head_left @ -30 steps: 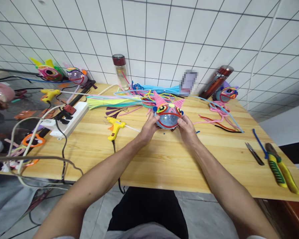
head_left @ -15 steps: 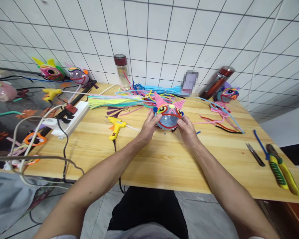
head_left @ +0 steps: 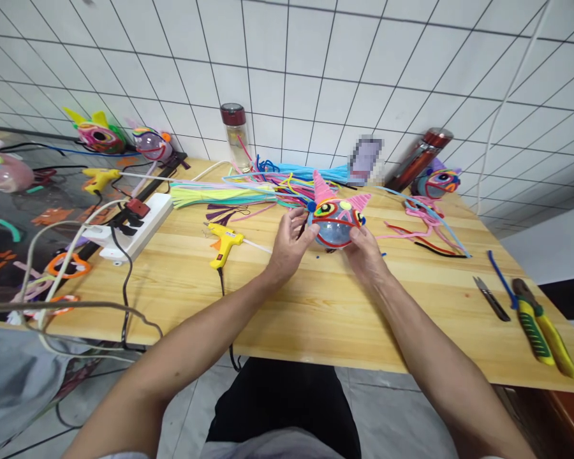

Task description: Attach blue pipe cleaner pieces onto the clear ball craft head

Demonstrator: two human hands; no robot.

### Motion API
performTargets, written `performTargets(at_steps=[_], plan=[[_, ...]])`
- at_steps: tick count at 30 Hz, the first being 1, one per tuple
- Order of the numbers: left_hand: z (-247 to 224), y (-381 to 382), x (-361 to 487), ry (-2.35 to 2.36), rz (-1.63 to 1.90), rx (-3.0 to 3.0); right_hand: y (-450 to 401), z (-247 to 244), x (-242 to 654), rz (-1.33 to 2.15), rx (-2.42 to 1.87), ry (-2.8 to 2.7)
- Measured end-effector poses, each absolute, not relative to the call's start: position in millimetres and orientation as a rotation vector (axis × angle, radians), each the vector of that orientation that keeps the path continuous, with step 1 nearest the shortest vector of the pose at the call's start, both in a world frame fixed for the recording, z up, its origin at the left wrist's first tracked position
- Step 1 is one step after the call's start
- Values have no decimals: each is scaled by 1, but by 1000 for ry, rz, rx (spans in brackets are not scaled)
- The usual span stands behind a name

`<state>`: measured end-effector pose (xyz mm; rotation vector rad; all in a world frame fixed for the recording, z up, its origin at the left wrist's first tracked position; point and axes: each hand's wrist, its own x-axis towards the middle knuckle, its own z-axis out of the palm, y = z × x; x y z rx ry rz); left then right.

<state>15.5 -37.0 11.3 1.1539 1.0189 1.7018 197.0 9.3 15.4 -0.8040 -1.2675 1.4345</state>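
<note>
A clear round ball figure (head_left: 335, 231) with pink cone ears, yellow-ringed eyes and red trim is held above the wooden table. My right hand (head_left: 366, 252) grips its right side, thumb on the front. At its left side is my left hand (head_left: 289, 245), fingers curled and slightly apart, thumb against the ball's edge. Behind the figure lie bundles of coloured pipe cleaners (head_left: 224, 194). A yellow glue gun (head_left: 224, 244) rests on the table left of my left hand.
A white power strip (head_left: 143, 229) with cables sits at the left. Pliers (head_left: 536, 322) and small snips (head_left: 492, 299) lie at the right. Along the wall stand a glass bottle (head_left: 236, 137), a leaning red flask (head_left: 421, 159) and another decorated ball (head_left: 437, 182).
The ball figure has shifted right and tilted a little. My left hand has loosened, its fingers now showing beside the ball; my right hand has moved slightly right.
</note>
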Motion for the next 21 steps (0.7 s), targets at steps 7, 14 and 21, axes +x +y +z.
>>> performTargets(at_steps=[7,14,21], plan=[[16,-39,13,1378,1838,1510,12,4,196,1199,-801,-1315],[16,-38,11,1355,1825,1434,8,6,195,1138,-772,-1371],[19,-37,10,1393,1818,1396,8,5,197,1103,-776,-1418]])
